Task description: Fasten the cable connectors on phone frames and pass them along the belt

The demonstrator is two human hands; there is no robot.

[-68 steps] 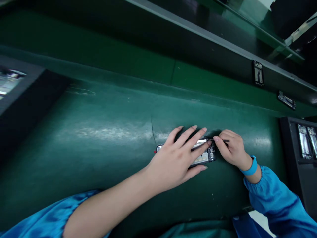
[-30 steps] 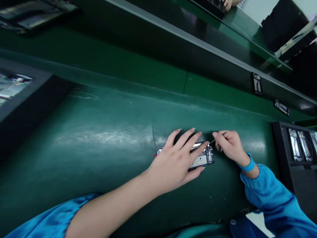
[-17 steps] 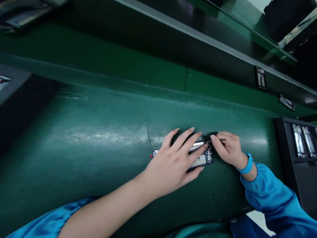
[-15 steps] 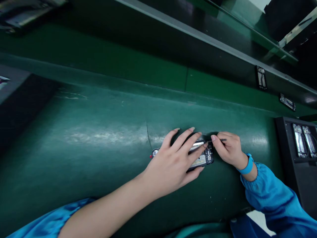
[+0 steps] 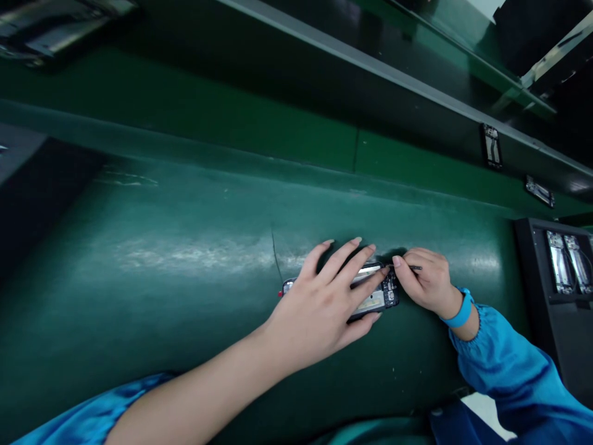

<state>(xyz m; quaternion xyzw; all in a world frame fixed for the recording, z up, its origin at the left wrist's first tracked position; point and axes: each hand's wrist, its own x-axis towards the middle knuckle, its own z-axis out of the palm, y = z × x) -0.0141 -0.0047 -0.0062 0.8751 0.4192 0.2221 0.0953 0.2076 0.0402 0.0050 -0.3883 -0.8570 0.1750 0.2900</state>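
An opened phone (image 5: 380, 298) with exposed circuitry lies flat on the green work surface (image 5: 185, 247). My left hand (image 5: 327, 306) lies spread over it, fingers apart, pressing it down and hiding most of it. My right hand (image 5: 424, 285) pinches a thin dark tool (image 5: 412, 267) just right of the phone, its tip at the phone's upper right end. A blue band sits on my right wrist.
A black tray (image 5: 556, 290) holding phone parts stands at the right edge. Two more phone frames (image 5: 492, 147) lie on the raised dark belt behind the green ledge. A dark box (image 5: 28, 185) sits at the far left.
My right hand lifted the tool slightly a second ago, then lowered it back to the phone's end. My left hand stayed pressed on the phone; the view shifted a little.
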